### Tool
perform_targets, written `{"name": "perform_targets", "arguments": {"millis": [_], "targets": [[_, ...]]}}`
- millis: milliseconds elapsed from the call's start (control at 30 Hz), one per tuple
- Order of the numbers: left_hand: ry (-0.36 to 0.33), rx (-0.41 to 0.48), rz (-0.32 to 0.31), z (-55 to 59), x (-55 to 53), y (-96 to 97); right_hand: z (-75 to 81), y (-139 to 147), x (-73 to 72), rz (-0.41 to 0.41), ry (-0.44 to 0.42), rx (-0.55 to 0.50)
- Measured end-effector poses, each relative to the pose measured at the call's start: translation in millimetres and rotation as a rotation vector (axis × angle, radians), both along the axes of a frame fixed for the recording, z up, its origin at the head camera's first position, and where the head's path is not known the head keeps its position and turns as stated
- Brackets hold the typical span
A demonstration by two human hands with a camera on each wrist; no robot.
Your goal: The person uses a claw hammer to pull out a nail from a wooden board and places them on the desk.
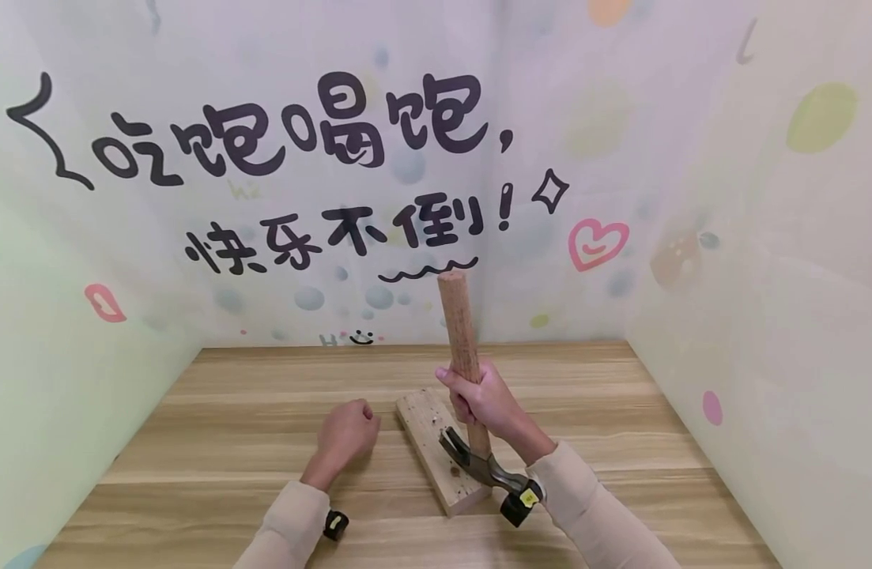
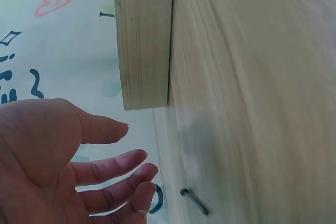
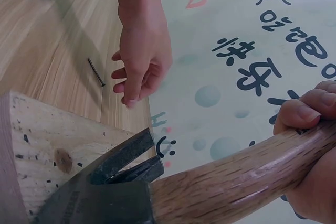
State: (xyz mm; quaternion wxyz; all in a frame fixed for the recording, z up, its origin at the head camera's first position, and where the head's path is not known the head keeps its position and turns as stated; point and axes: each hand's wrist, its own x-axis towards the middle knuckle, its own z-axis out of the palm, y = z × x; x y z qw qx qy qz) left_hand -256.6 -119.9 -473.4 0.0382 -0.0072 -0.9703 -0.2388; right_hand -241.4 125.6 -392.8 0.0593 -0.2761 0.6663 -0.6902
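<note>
My right hand (image 1: 487,399) grips a claw hammer (image 1: 459,328) by its wooden handle, with the handle end pointing up and away. The dark metal head hangs low, its claw (image 3: 128,156) over a wooden board (image 1: 430,442). Dark marks and a brown knot dot the board's top. Two nails (image 2: 107,14) stick out of the board in the left wrist view. Left of the board my left hand (image 1: 348,433) hovers with fingers loosely curled and holds nothing. Near it a loose nail (image 3: 96,72) lies on the table, hidden from the head view.
The wood-grain table (image 1: 215,442) carries the board near its middle. A printed white wall (image 1: 336,47) with black lettering rises behind, and side walls flank the table. Black wrist cameras (image 1: 336,525) sit on both wrists.
</note>
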Motion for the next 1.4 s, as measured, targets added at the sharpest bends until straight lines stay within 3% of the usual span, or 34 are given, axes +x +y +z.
{"name": "perform_targets", "arguments": {"millis": [500, 733, 933, 1200, 1400], "targets": [[0.079, 0.033, -0.046, -4.8, -15.7, 30.1, -1.4, -2, -1.0, 0.004, -0.022, 0.000], [0.041, 0.076, -0.055, -9.9, -24.3, 41.7, 1.1, -3, -2.2, 0.010, -0.053, -0.003], [0.025, 0.035, -0.088, -15.4, -30.1, 51.1, 4.2, -6, -6.5, -0.010, -0.076, 0.028], [-0.024, -0.012, -0.099, -20.3, -36.9, 61.2, 7.3, -15, -19.4, -0.081, -0.183, 0.214], [-0.059, -0.039, -0.111, -23.1, -40.4, 65.4, 7.4, -27, -29.1, -0.084, -0.232, 0.261]]}}
